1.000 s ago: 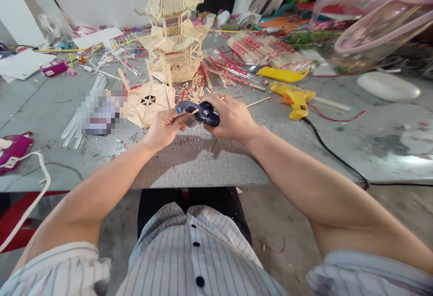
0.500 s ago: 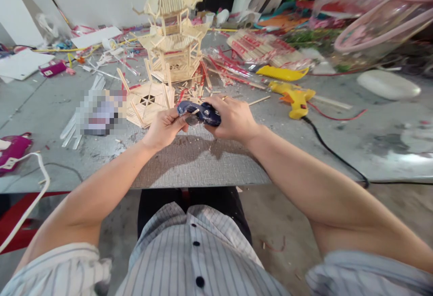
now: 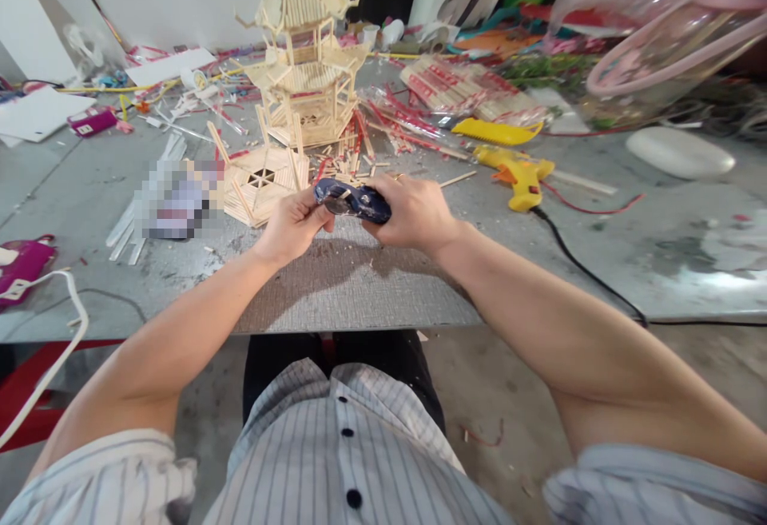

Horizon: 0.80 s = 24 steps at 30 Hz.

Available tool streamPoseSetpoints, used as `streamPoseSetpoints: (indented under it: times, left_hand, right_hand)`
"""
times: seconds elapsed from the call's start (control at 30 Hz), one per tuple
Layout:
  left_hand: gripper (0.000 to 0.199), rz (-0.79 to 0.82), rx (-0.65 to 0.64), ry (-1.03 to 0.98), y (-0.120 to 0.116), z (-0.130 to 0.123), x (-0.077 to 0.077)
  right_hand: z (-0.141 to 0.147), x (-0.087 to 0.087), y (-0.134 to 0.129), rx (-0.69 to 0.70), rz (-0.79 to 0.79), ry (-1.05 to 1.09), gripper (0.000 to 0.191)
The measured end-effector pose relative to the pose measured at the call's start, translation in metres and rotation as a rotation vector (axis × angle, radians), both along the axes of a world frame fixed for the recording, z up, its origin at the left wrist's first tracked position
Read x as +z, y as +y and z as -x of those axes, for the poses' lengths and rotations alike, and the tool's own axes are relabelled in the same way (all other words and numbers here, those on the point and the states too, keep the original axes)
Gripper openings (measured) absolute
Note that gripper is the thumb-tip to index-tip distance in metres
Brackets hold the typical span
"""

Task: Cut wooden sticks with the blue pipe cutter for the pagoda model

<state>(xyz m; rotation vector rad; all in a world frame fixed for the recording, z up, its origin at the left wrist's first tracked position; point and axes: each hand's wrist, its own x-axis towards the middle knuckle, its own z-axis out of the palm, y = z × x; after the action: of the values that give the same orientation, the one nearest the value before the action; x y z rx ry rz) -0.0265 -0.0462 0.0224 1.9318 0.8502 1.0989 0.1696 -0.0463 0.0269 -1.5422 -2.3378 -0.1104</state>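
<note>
My right hand is wrapped round a dark blue hand tool with a rounded metal part, held just above the near part of the table. A short pale stick tip shows at its middle. My left hand is closed in a pinch at the tool's left end; what lies between its fingertips is hidden. Just behind and left of it lies a hexagonal stick base with short upright posts. Beyond that stands a tiered pagoda model built from pale wooden sticks, with a pointed roof.
A yellow glue gun with a black cord lies right of my hands, near a yellow-handled tool. Packs of wooden sticks lie behind. Clear strips and a purple device are on the left. A white oval object rests far right.
The view has shifted slightly, so things on the right appear a little further left. Both hands keep their hold, and the tool's rounded metal part looks darker and slightly turned.
</note>
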Motion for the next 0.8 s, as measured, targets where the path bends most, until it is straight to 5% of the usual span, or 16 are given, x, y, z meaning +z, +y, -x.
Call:
streamPoseSetpoints:
  times: [0.2, 0.53, 0.8]
  left_hand:
    - [0.036, 0.024, 0.084, 0.039, 0.005, -0.001, -0.004]
    - [0.017, 0.418, 0.309, 0.116, 0.019, -0.008, -0.006]
    - [0.028, 0.022, 0.5, 0.764, 0.017, 0.0, -0.005]
  right_hand:
    - [0.006, 0.012, -0.001, -0.052, 0.114, -0.047, 0.04]
    - [0.024, 0.04, 0.029, -0.069, 0.626, -0.032, 0.013]
    - [0.031, 0.028, 0.032, -0.147, 0.984, 0.287, 0.011]
